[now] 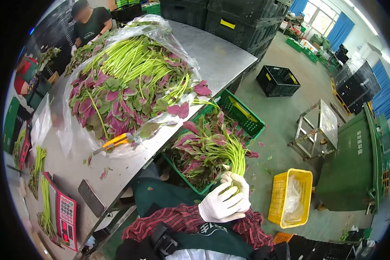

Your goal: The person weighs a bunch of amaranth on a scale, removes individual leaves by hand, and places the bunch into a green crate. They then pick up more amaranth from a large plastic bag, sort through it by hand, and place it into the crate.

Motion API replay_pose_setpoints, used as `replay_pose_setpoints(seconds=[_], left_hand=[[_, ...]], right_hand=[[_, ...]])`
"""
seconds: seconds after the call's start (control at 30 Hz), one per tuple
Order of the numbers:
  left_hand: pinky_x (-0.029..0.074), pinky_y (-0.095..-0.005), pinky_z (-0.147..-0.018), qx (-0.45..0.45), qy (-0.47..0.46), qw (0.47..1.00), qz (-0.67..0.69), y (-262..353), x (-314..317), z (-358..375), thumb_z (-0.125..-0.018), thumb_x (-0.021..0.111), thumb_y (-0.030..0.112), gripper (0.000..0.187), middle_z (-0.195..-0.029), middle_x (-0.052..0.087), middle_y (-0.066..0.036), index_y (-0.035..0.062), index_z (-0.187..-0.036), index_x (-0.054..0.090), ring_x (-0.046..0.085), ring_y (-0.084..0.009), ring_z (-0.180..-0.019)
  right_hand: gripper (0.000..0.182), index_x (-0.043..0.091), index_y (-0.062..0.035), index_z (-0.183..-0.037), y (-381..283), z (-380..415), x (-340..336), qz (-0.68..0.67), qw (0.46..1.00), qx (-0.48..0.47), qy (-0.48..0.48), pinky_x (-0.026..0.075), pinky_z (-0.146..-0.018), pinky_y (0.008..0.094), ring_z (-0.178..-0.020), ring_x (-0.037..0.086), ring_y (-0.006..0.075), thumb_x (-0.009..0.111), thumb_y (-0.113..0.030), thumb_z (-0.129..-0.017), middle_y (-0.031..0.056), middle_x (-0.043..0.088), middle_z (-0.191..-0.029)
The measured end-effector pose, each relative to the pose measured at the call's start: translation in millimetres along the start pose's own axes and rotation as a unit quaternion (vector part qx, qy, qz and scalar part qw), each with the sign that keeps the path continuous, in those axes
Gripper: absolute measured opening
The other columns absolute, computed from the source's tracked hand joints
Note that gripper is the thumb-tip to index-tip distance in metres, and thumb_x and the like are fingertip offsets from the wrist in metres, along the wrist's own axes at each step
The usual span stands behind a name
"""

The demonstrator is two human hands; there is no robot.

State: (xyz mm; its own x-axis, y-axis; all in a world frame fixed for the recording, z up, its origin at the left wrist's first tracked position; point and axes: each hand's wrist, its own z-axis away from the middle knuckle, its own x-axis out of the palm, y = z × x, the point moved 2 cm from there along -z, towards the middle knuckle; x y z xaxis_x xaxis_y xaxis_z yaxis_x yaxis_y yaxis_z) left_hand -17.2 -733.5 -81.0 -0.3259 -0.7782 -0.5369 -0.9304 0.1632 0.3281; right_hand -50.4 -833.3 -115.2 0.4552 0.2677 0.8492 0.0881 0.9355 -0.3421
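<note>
Both of my hands wear white gloves and are together at the stem end of a bunch of red-and-green leafy greens (208, 149). My left hand (219, 203) lies across the front of the stems, its fingers closed over them. Just behind and to the right, my right hand (242, 190) is wrapped round the same stems, partly hidden by the left. The leaves hang over a green crate (173, 167) holding more greens. On the metal table (141, 160) a big pile of greens (121, 82) rests in clear plastic, with an orange-handled knife (115, 142) at its front edge.
A red-edged scale (65, 216) with greens on it and a dark phone (91, 197) are on the table. Right of me stand a yellow basket (290, 199), a metal cart (318, 130) and a green bin (349, 160). A co-worker (91, 21) stands across the table.
</note>
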Motion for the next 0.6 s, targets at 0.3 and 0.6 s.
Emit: replay_pose_setpoints(seconds=[0.3, 0.6], left_hand=[[0.052, -0.0373, -0.076, 0.069, 0.023, 0.997, -0.023, -10, -1, 0, -0.055, 0.056, 0.01, 0.034, -0.091, 0.062, -0.01, 0.001, -0.086, 0.063, 0.061, -0.0255, -0.086], [0.042, -0.0395, -0.095, 0.097, -0.054, 0.993, -0.029, 0, -7, -21, -0.079, 0.058, 0.019, 0.03, -0.119, 0.055, -0.004, 0.013, -0.108, 0.059, 0.052, -0.0204, -0.109]], right_hand=[[0.017, 0.049, -0.0028, -0.097, 6, -3, 3, -0.048, 0.997, 0.027, -0.046, 0.039, -0.066, 0.0233, -0.072, 0.042, 0.0097, 0.055, -0.015, -0.087, -0.0013, 0.042, -0.075], [0.032, 0.044, -0.0033, -0.115, -25, -18, -13, -0.396, 0.89, 0.173, -0.146, 0.047, -0.066, 0.0331, -0.075, 0.054, 0.0142, 0.056, -0.013, -0.086, 0.0041, 0.052, -0.081]])
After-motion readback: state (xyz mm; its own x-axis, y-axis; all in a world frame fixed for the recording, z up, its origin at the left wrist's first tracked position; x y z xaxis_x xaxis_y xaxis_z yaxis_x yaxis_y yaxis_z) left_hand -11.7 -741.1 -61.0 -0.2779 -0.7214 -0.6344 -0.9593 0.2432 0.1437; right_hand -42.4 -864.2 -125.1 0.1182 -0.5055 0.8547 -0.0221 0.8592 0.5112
